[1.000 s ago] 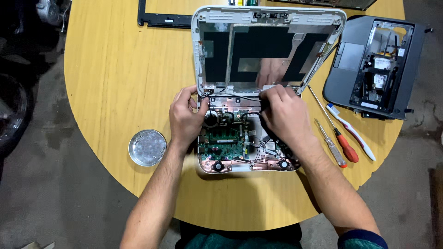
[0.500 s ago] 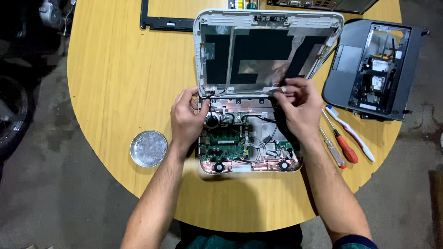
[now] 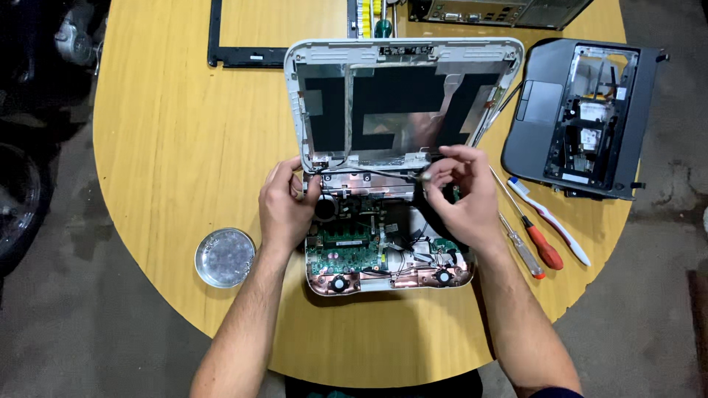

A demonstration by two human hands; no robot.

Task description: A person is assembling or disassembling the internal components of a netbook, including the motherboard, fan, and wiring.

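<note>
A small opened laptop lies on the round wooden table (image 3: 169, 147). Its white lid shell (image 3: 402, 55) stands open with foil and black tape inside, and its base (image 3: 387, 254) shows a green circuit board and loose wires. My left hand (image 3: 284, 206) grips the left hinge corner of the base. My right hand (image 3: 461, 195) is at the right hinge, its fingertips pinching a thin black cable that runs along the hinge bar.
Two screwdrivers (image 3: 527, 236) and a white toothbrush (image 3: 549, 221) lie right of the laptop. A dark laptop palmrest shell (image 3: 582, 118) sits at the far right, a black screen bezel (image 3: 243, 51) at the back left, a round metal dish (image 3: 225, 256) at the front left.
My right hand has moved up and right from the middle of the board to the right hinge and now pinches the cable. The left hand has stayed at the left hinge.
</note>
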